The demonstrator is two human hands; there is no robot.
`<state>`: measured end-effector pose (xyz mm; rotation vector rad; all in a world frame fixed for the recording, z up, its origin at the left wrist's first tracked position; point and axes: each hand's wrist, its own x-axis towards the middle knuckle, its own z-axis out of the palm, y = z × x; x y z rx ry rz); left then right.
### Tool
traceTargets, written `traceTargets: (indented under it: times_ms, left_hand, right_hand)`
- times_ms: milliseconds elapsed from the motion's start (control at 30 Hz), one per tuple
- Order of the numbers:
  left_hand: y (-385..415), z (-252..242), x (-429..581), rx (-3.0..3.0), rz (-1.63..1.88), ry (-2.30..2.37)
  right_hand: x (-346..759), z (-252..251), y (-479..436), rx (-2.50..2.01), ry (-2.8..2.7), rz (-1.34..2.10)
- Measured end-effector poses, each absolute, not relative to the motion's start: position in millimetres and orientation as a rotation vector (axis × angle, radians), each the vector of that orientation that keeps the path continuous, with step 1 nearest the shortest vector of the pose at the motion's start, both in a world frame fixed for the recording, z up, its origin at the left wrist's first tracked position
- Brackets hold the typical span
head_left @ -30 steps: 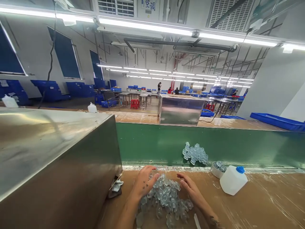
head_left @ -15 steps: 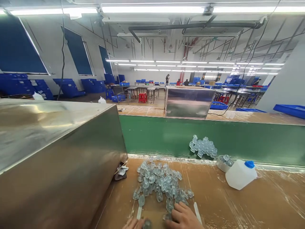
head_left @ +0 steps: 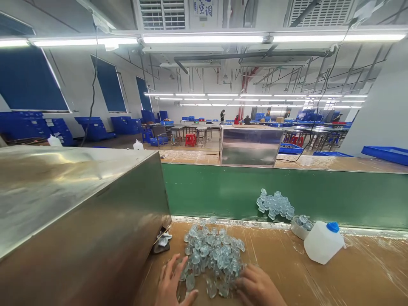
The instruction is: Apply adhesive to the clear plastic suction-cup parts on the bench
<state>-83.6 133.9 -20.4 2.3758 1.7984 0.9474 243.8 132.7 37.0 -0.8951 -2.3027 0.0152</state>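
A heap of small clear plastic pieces (head_left: 212,250) lies on the brown table covering in front of me. At the heap's near left edge is my left hand (head_left: 172,282), open, with fingers and thumb spread and nothing in its grasp. My right hand (head_left: 258,285) is against the heap's right edge. Its fingers are bent inward and smeared by motion, so whether they hold a piece is hidden. A few clear pieces lie between the two hands.
More clear pieces (head_left: 276,205) lie on the green belt (head_left: 207,191). To the right stand a round dish (head_left: 299,229) of pieces and a white jug (head_left: 323,244) with a blue cap. A large metal box (head_left: 95,229) borders the left; a dark pad with a white cloth (head_left: 164,240) lies beside it.
My left hand has moved up to the heap's left side and spread its fingers. My right hand has shifted slightly right along the heap. Near pieces are pushed closer together, and the view has tilted up.
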Motion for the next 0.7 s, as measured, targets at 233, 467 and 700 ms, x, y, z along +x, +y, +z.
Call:
traceTargets:
  times_ms: [233,467,700]
  left_hand:
    - [185,31,-54,1.913,0.869,1.604]
    - [235,37,-46,1.782,0.903,1.574]
    - [242,32,-24,1.631,1.161,1.567]
  right_hand:
    - [212,104,225,-1.204,-2.177,0.611]
    - [150,80,315,-1.194,-2.372,0.742]
    - [149,70,306,-1.093,-2.480,0.744]
